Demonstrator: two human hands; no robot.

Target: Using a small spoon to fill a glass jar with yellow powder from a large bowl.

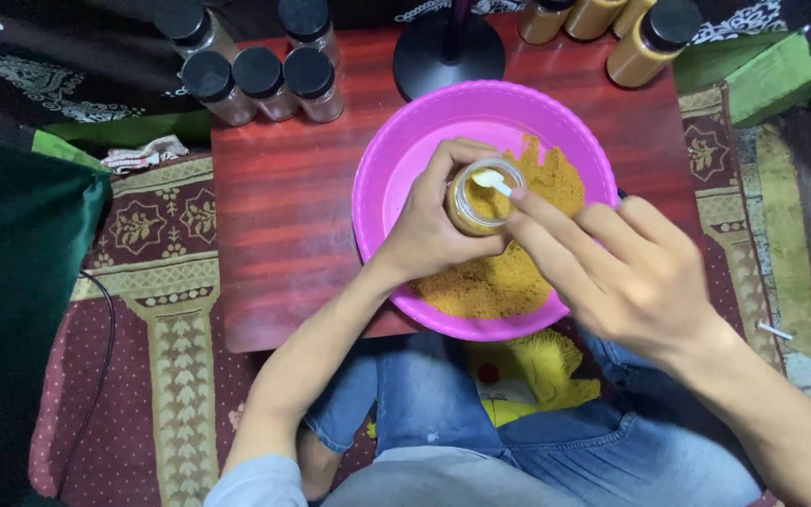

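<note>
Head view: looking down at two bare hands over a low red wooden counter (283,207).
Left hand (429,230): fingers grasping a small clear jar (481,199), wrapped around its side and holding it upright above the bowl.
Right hand (631,272): fingertips pinched on a small white spoon (495,180), whose bowl end sits at the jar's open mouth.
Jar: nearly full of yellow-brown powder, no lid on it.
Pink bowl (396,169): round plastic basin on the counter, holding a heap of the same yellow-brown powder (499,282) on its right and near side.
Far left: five black-capped jars (260,80) of pale brownish contents, standing together on the counter.
Far right: capped jars of yellow powder (645,42) at the counter's corner.
Centre back: black round stand base (448,52), just behind the bowl.
Below: patterned rug (161,310) and denim-clad knees.
</note>
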